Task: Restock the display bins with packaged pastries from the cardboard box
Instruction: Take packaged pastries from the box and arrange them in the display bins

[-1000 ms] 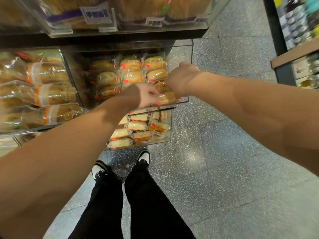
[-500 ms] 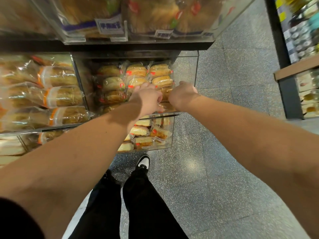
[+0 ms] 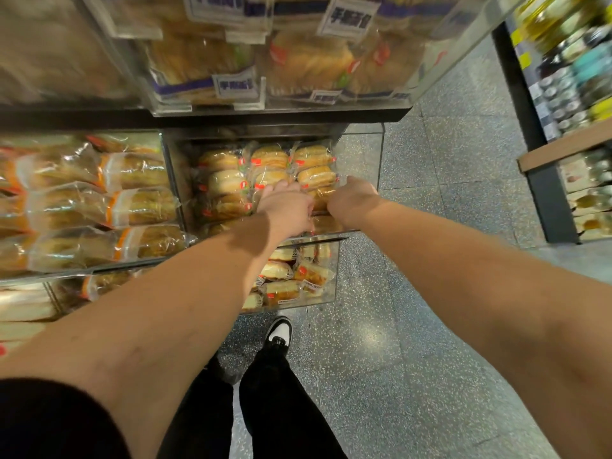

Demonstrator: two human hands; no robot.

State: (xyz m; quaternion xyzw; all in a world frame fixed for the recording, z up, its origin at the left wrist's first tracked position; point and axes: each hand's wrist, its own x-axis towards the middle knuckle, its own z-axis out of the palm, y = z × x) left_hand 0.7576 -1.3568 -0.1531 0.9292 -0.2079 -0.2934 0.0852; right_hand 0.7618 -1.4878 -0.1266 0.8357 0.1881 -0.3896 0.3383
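A clear acrylic display bin [image 3: 380,150] on the middle shelf holds rows of round packaged pastries [image 3: 269,158] with red marks on the wrappers. Both my hands reach into its front part. My left hand [image 3: 285,207] lies on the front rows, fingers curled down over a pastry packet. My right hand [image 3: 351,202] is just to its right, near the bin's right front; its fingers point down into the bin and are hidden. One packet [image 3: 318,193] shows between the two hands. The cardboard box is out of view.
A lower clear bin [image 3: 332,294] holds smaller wrapped pastries [image 3: 277,270]. Long wrapped breads [image 3: 139,207] fill the bin to the left. Labelled bins [image 3: 298,67] hang overhead. My shoe [image 3: 280,330] stands on the speckled floor; another shelf unit [image 3: 563,144] is at right.
My right hand has come down from the bin's upper right to sit beside my left hand at the front rows. Both hands are now close together in the bin.
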